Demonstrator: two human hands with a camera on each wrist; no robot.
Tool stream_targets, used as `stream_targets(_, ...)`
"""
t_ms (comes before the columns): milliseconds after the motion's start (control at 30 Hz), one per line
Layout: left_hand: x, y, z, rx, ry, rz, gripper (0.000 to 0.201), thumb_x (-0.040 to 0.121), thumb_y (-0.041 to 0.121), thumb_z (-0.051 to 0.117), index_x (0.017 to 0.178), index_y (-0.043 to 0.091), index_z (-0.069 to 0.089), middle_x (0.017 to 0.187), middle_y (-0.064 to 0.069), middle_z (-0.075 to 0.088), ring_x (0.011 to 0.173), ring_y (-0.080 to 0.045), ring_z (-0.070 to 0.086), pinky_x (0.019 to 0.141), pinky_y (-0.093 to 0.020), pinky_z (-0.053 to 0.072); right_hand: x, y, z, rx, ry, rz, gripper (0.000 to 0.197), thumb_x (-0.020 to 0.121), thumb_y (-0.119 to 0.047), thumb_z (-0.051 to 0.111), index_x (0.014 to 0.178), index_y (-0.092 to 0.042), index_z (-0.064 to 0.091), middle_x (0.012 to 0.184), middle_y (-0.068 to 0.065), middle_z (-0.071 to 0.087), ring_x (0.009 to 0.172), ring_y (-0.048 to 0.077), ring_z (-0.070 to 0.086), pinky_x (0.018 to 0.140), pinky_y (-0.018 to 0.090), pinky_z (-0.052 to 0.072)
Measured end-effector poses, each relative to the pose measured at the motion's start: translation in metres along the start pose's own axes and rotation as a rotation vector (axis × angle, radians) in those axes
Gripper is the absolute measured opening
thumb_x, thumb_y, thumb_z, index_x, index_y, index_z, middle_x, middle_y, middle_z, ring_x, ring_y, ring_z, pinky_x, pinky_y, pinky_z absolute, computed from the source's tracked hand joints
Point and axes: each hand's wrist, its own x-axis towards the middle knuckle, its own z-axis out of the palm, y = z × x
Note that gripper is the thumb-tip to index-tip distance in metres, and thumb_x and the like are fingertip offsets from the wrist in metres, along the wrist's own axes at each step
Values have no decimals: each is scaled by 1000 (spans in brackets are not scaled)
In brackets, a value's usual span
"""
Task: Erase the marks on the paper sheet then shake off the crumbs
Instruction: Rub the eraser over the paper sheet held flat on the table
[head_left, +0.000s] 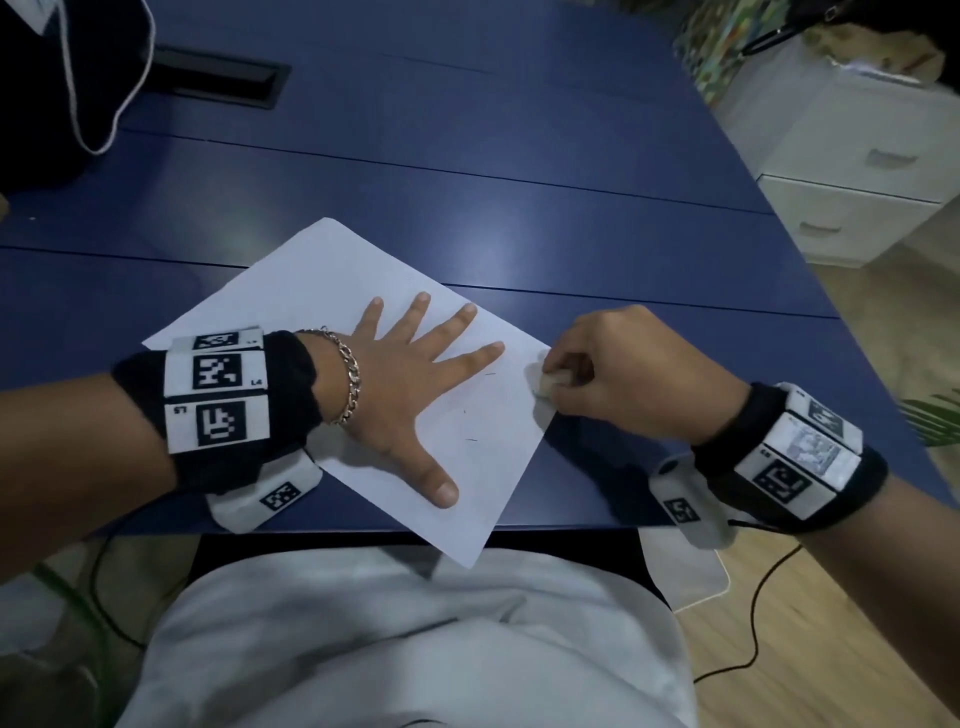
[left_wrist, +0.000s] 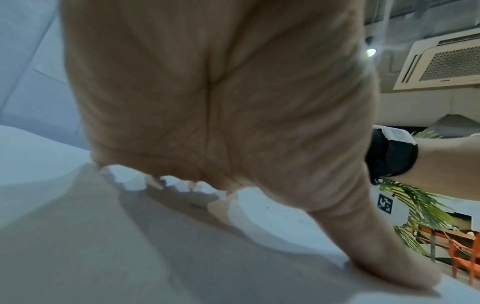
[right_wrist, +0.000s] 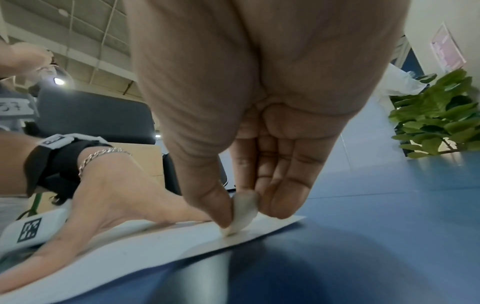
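Observation:
A white paper sheet (head_left: 311, 291) lies turned at an angle on the blue table (head_left: 467, 156), one corner hanging over the near edge. My left hand (head_left: 410, 379) lies flat on it, fingers spread and straight, pressing it down. A few short dark pencil marks (head_left: 470, 440) show on the sheet right of that hand. My right hand (head_left: 613, 364) pinches a small white eraser (head_left: 548, 382) between thumb and fingers at the sheet's right edge. In the right wrist view the eraser (right_wrist: 241, 216) touches the paper (right_wrist: 155, 246) with its tip.
A black bag with a white cord (head_left: 78, 93) sits at the table's far left, beside a black cable slot (head_left: 218, 78). A white drawer cabinet (head_left: 857, 171) stands to the right of the table. A black cable (head_left: 753, 613) trails on the wooden floor.

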Motion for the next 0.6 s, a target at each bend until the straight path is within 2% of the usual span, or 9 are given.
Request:
stream_targets(100,1,0,0,-14,-1,4,155,45,103,64,145,53,-43,156,10,-53,148,-36,-43,118,-73,-15,6,-11,0,17,10,-22,12,84,-29,68,89,-24,78,82,-8,69,72,9,63,71,33,56)
stream_targets(233,3,1,-2,-17,-19,-8,157,39,105,64,144,55,-43,156,12,-53,149,-38,-42,116,-78,-10,1,-42,18,-35,-1,-114,18,85,-32,55,74,-20,63,76,-5,60,68,18,57,68,43,54)
stream_targets(367,3,3,-3,-1,-30,-30,158,40,104,65,145,54,-42,156,13,-53,150,-40,-40,115,-80,-7,-18,-63,23,-77,-200,-247,17,88,-26,59,74,-17,59,80,-1,57,71,23,57,64,37,48)
stream_targets(400,4,3,-3,-6,-30,-30,158,40,104,65,144,54,-43,156,13,-53,149,-39,-40,115,-80,-7,-13,-58,20,-117,-194,-229,17,88,-25,59,74,-17,58,81,0,58,72,24,57,65,39,50)
stream_targets(500,3,3,-4,-18,-35,-30,158,40,104,65,144,54,-44,155,13,-54,148,-39,-42,115,-80,-8,7,-34,7,-146,-56,-81,18,85,-28,58,75,-13,61,80,3,60,73,26,59,68,45,55)
stream_targets(600,4,3,-4,-25,-35,-33,158,40,103,66,144,55,-43,155,12,-54,148,-39,-42,115,-80,-9,-2,-45,12,-154,-41,-132,15,85,-24,59,73,-15,58,79,-1,56,69,22,54,65,43,53)
